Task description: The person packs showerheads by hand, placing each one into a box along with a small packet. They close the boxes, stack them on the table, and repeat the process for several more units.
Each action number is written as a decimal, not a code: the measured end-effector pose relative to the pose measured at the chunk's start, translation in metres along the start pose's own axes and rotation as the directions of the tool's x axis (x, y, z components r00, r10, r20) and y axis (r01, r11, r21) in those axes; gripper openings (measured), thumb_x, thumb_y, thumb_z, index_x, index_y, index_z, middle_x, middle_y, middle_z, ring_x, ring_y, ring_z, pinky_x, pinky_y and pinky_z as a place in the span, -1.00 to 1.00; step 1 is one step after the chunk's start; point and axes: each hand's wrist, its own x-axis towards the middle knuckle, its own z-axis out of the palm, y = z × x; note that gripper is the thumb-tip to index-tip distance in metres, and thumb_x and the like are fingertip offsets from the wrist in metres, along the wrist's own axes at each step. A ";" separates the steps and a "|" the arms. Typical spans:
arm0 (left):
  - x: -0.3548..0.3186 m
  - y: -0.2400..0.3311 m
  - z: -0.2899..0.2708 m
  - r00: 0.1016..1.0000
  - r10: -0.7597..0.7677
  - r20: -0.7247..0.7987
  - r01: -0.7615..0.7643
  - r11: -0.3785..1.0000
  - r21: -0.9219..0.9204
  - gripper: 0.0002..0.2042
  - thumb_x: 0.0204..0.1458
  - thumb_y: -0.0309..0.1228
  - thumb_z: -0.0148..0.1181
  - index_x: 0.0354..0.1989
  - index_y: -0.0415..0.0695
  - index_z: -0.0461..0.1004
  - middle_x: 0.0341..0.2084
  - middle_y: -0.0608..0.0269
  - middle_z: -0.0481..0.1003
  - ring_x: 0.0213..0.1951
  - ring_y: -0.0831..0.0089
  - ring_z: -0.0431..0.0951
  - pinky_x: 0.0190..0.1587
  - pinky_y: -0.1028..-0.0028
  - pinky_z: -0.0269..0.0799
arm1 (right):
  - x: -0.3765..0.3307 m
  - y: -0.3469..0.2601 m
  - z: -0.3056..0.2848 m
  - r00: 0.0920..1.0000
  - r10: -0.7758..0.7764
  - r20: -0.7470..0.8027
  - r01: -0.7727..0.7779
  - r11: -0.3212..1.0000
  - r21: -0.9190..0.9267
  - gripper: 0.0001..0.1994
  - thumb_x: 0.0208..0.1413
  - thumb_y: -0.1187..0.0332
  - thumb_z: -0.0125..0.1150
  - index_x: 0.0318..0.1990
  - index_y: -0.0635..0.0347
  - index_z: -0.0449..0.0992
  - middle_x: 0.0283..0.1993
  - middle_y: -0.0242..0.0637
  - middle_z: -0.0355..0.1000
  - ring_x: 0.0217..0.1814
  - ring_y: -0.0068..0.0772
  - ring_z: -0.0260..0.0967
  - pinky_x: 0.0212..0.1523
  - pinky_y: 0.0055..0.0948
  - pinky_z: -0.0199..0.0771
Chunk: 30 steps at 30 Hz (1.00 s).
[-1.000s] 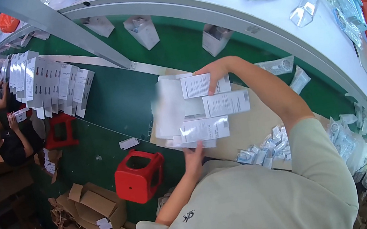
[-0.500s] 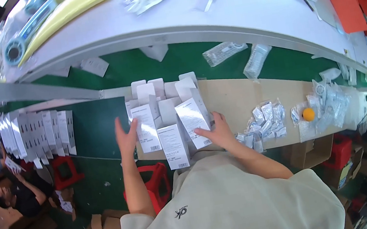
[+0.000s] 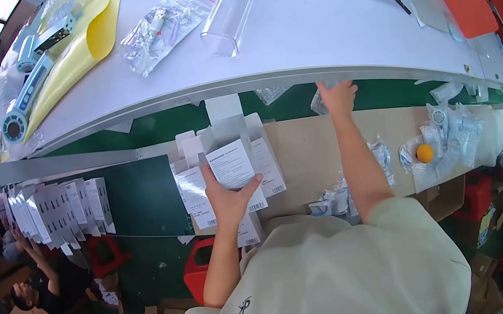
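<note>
My left hand (image 3: pixel 228 203) grips a white carton (image 3: pixel 232 166) with printed text, its top flap standing up. Fingers lie along its left side and the thumb along its lower right. Around it stand several similar white cartons (image 3: pixel 196 193), flaps open, near the table's front edge. My right hand (image 3: pixel 340 98) reaches to the far side of the table, below the raised shelf. Its fingers are curled round a clear bubble-wrap packet (image 3: pixel 317 104), partly hidden by the hand. What is inside the packet cannot be made out.
Overhead runs a white shelf (image 3: pixel 184 78) bearing bagged cables and a clear plastic case (image 3: pixel 237 8). Small packets (image 3: pixel 333 202) lie near my right forearm. An orange ball (image 3: pixel 424 153) sits among plastic bags. Cartons (image 3: pixel 58 208) stand at left, near another person (image 3: pixel 46 287).
My right hand has left the cartons and moved up and right to the bubble-wrap packet. My left hand has shifted right onto a carton, which is now raised above the others.
</note>
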 end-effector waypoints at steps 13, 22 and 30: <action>-0.016 0.024 -0.012 0.964 0.039 0.263 -0.180 0.825 0.536 0.13 -0.41 -0.33 0.64 0.40 -0.24 0.01 0.16 -0.11 0.35 0.18 0.03 0.41 0.22 0.24 0.33 | -0.133 -0.001 -0.151 0.616 -0.724 0.310 0.671 0.688 0.276 -0.45 -0.03 0.11 0.33 0.04 0.28 0.38 -0.28 0.05 0.51 -0.32 0.14 0.52 -0.30 -0.03 0.51; -0.022 0.018 -0.009 0.894 -0.074 0.441 -0.204 0.809 0.551 0.14 -0.43 -0.26 0.64 0.38 -0.26 0.02 0.17 -0.17 0.31 0.19 -0.03 0.39 0.25 0.20 0.31 | -0.107 -0.020 -0.218 0.146 -0.745 0.651 0.966 0.250 0.068 -0.40 -0.17 0.25 0.41 0.11 0.12 0.41 -0.08 -0.22 0.44 -0.28 -0.05 0.50 -0.27 -0.18 0.52; -0.025 0.024 0.012 0.760 -0.045 0.648 -0.107 0.975 0.193 0.10 -0.50 -0.32 0.69 0.32 -0.30 0.14 0.05 0.04 0.43 0.10 0.27 0.46 0.15 0.33 0.37 | -0.104 -0.031 -0.198 -0.219 -0.913 0.344 0.767 0.057 0.639 -0.62 -0.08 0.53 0.28 -0.02 0.13 0.51 -0.02 -0.27 0.44 -0.13 -0.13 0.46 -0.14 -0.28 0.52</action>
